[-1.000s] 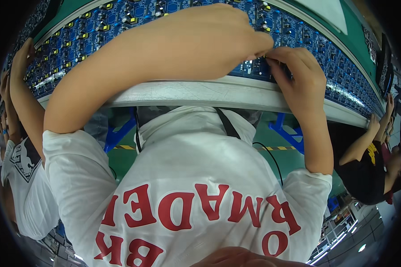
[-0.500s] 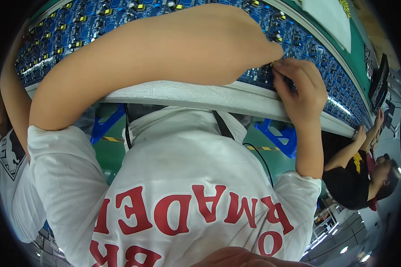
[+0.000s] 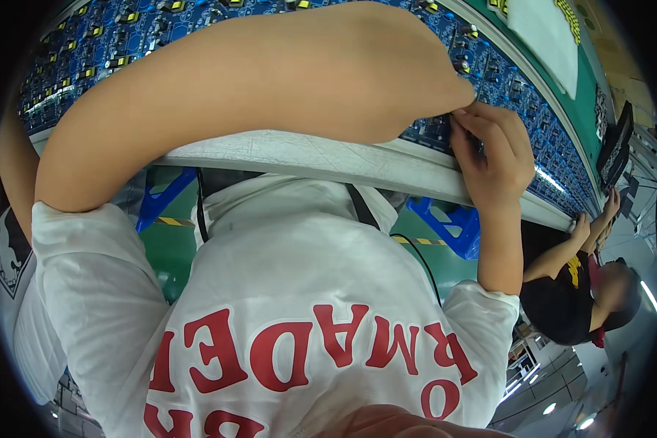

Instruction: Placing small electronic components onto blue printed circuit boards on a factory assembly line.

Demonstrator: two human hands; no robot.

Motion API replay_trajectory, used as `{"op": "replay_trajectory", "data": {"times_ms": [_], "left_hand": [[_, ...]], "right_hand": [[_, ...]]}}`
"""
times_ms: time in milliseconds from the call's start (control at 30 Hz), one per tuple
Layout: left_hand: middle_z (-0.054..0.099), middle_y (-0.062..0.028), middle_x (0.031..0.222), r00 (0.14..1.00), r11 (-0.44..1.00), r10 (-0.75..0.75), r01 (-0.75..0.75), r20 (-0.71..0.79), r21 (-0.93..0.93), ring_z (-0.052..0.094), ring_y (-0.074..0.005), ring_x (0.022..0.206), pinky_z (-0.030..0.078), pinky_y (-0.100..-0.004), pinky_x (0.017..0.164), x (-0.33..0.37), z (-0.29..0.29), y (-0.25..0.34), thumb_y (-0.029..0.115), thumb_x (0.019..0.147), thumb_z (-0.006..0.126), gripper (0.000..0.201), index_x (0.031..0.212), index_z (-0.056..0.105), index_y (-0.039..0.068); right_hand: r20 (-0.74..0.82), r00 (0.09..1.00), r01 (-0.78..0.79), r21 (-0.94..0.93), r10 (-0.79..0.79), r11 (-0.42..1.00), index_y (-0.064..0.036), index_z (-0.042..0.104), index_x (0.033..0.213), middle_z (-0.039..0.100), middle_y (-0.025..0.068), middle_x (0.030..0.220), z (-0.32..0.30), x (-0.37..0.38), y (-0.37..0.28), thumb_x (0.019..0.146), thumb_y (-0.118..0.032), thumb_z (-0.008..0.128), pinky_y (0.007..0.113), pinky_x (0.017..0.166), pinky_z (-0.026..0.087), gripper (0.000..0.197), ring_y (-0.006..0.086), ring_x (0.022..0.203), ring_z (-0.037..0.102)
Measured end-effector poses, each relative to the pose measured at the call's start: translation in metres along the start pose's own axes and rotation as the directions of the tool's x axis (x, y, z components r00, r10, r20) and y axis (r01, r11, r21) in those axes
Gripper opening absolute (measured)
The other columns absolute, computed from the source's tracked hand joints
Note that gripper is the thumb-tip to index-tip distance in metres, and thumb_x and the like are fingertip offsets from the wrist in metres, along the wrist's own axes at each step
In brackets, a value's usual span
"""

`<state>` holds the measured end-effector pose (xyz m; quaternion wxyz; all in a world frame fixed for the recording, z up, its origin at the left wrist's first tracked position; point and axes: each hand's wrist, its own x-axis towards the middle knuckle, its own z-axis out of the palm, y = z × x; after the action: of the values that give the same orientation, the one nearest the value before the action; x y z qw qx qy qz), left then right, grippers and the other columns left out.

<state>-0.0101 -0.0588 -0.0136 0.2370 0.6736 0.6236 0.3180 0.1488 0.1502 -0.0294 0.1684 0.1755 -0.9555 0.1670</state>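
Note:
A long row of blue circuit boards [image 3: 518, 87], set with small yellow, black and silver components, lies before me. My left hand [image 3: 409, 69] reaches across over the boards from the left. Its back faces me and hides most of its fingers, so what they do does not show. Close beside its fingertips, my right hand [image 3: 495, 150] pinches thumb and forefinger together above the boards. Whatever sits in that pinch is too small and covered to make out.
A pale metal rail [image 3: 270, 150] edges the boards on my side. Beyond them, white sheets [image 3: 544, 40] lie on a green surface. Blue plastic stools [image 3: 452, 226] stand below. A co-worker in black [image 3: 562, 292] is at the right, and another person's arm [image 3: 13, 157] shows at the left.
Both hands have shifted slightly in the picture and drawn closer together. A small yellow bit seen by the right fingertips before is now covered.

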Motion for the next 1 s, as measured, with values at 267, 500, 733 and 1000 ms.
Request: {"op": "replay_trajectory", "data": {"times_ms": [267, 500, 733, 1000], "left_hand": [[0.067, -0.0232, 0.08, 0.986, 0.992, -0.12, 0.113, 0.113, 0.063, 0.067, -0.0397, 0.078, 0.052, -0.047, 0.068, 0.009, -0.003, 0.002, 0.006, 0.09, 0.06, 0.021, 0.105, 0.06, -0.008], [0.066, -0.0133, 0.085, 0.956, 0.967, -0.067, 0.133, -0.285, 0.218, 0.065, -0.0352, 0.083, 0.052, -0.0456, 0.078, 0.0, 0.033, 0.005, 0.011, 0.093, 0.065, 0.011, 0.102, 0.063, 0.005], [0.069, -0.0128, 0.085, 0.876, 0.998, 0.052, -0.067, -0.48, -0.015, 0.067, -0.0319, 0.078, 0.053, -0.0408, 0.069, 0.009, 0.031, 0.013, 0.009, 0.091, 0.07, 0.013, 0.102, 0.07, 0.004], [0.072, -0.0131, 0.091, 0.913, 0.986, -0.009, -0.059, -0.408, -0.154, 0.069, -0.0289, 0.08, 0.053, -0.0368, 0.067, 0.009, 0.022, 0.019, 0.009, 0.089, 0.072, 0.015, 0.103, 0.073, 0.002]], "right_hand": [[0.063, 0.996, 0.058, 0.019, -0.059, 0.998, 0.0001, 0.07, 0.088, 0.073, 0.011, 0.093, -0.005, 0.002, 0.01, 0.068, 0.009, 0.082, 0.033, 0.072, 0.056, 0.025, 0.0273, 0.083, 0.07], [0.029, 0.998, -0.068, 0.194, 0.063, 0.979, 0.0008, 0.069, 0.092, 0.072, 0.0117, 0.096, -0.017, 0.0, 0.005, 0.073, 0.009, 0.081, 0.032, 0.078, 0.056, 0.024, 0.0239, 0.088, 0.07], [0.172, 0.86, -0.305, 0.927, 0.481, 0.216, 0.0034, 0.07, 0.103, 0.07, 0.015, 0.108, -0.017, -0.014, -0.012, 0.085, 0.01, 0.074, 0.03, 0.089, 0.054, 0.02, 0.0184, 0.101, 0.067], [0.196, 0.824, -0.335, 0.925, 0.532, 0.178, 0.001, 0.065, 0.105, 0.069, 0.0158, 0.111, -0.013, -0.019, -0.009, 0.087, 0.003, 0.074, 0.031, 0.09, 0.051, 0.02, 0.0188, 0.1, 0.065]]}}
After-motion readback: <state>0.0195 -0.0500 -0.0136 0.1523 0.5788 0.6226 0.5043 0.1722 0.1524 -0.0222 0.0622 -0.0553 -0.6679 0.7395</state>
